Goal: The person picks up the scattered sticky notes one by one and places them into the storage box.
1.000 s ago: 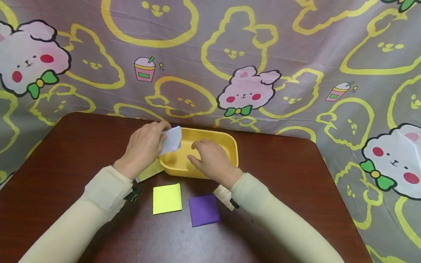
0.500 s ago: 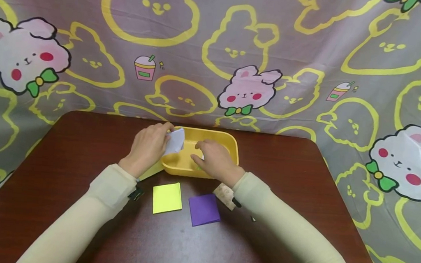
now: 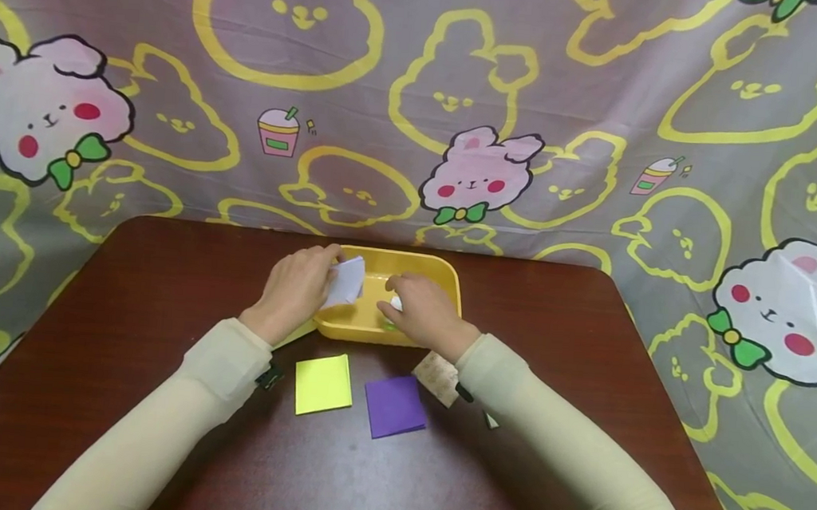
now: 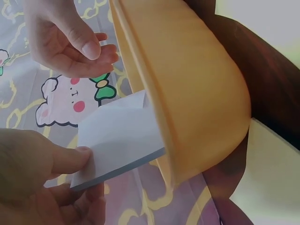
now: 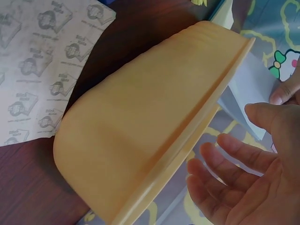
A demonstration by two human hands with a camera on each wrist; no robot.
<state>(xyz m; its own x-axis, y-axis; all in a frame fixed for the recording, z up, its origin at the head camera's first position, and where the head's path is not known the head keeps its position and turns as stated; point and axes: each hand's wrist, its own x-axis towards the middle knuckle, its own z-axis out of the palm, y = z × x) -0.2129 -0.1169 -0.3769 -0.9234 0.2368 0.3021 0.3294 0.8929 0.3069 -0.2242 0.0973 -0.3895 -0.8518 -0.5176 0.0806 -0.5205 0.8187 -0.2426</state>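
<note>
My left hand pinches a white paper pad, thumb on top and fingers below, over the left end of a yellow plastic tub. In the left wrist view the pad reaches past the tub's rim. My right hand hovers over the tub's right part with its fingers loosely bent and nothing in them. Its relaxed fingers show beside the rim in the right wrist view. A small white and green thing inside the tub is partly hidden by this hand.
In front of the tub lie a bright yellow sticky note pad, a purple one and one with a printed backing. A pale yellow pad sits partly under my left wrist. Behind the table hangs a patterned cloth.
My left hand has moved slightly right with the white pad, farther over the tub. My right hand has shifted a little right, and the white and green thing in the tub has come into view.
</note>
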